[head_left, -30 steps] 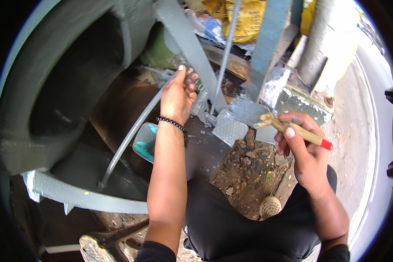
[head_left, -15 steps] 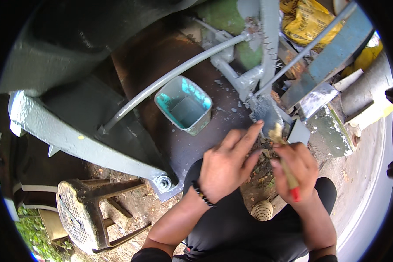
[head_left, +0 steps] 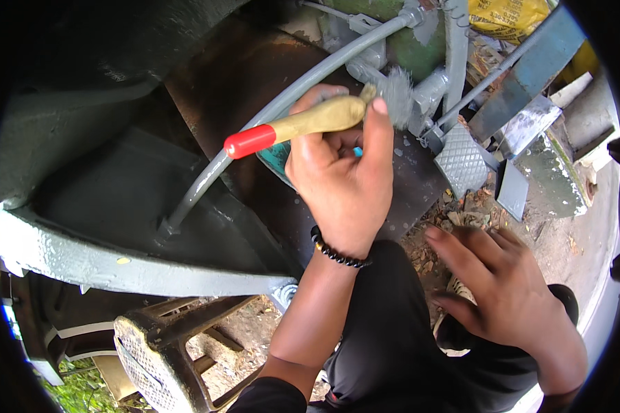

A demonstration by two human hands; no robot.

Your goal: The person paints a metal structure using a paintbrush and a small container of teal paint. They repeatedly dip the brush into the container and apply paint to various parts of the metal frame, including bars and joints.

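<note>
My left hand [head_left: 343,196], with a dark beaded bracelet at its wrist, grips a paintbrush [head_left: 313,119]. The brush has a wooden handle with a red end, and its grey bristles point to the right, near the grey-painted linkage [head_left: 430,96]. Beneath this hand stands a paint tub [head_left: 274,162] with turquoise on its inner wall, now mostly hidden. My right hand [head_left: 506,286] is empty, fingers apart and slightly blurred, over the littered ground by my knee. Beyond its fingertips sits a grey, diamond-textured pedal plate [head_left: 464,162].
A curved grey bar [head_left: 334,62] crosses behind my left hand. At left runs a broad grey metal rim [head_left: 138,256], with a worn stool [head_left: 160,358] below it. A blue beam [head_left: 530,79], a yellow sack [head_left: 506,17] and a concrete block [head_left: 548,175] lie at the right.
The paintbrush has passed from my right hand to my left, which has moved up over the tub. My right hand has opened and dropped lower right. The view has shifted slightly.
</note>
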